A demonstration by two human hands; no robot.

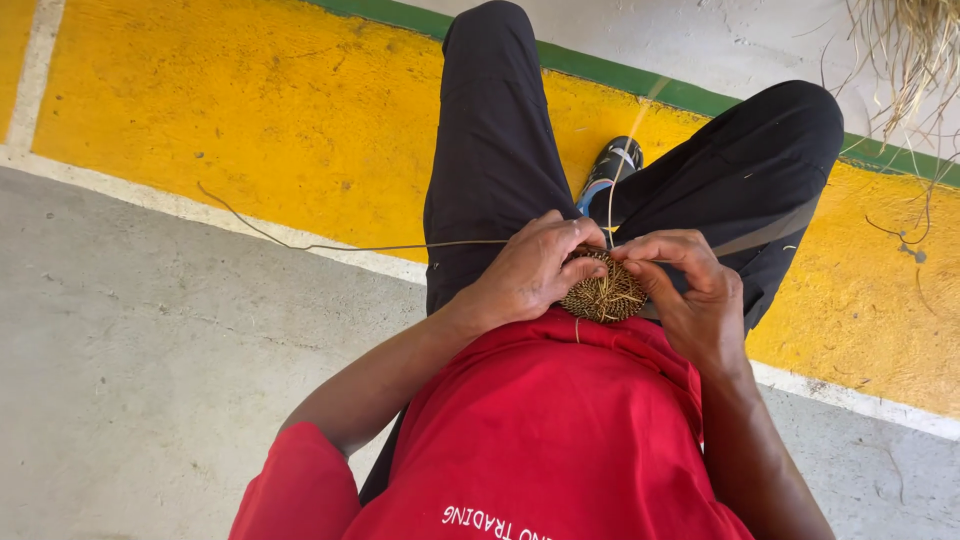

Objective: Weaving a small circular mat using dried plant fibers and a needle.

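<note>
While both hands work in the lap, a small round woven disc (603, 292) of brown coiled fibre sits between them. Left hand (535, 272) grips its near edge, fingers curled; right hand (695, 295) pinches the rim opposite. A long thin strand (350, 246) trails beyond the left hand.

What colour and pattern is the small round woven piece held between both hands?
The woven disc is brown-tan with coiled rings and pale straw stitches crossing its middle; the head view shows it.

Workshop yard — painted concrete floor (150, 380) (straw (915, 50))
</note>
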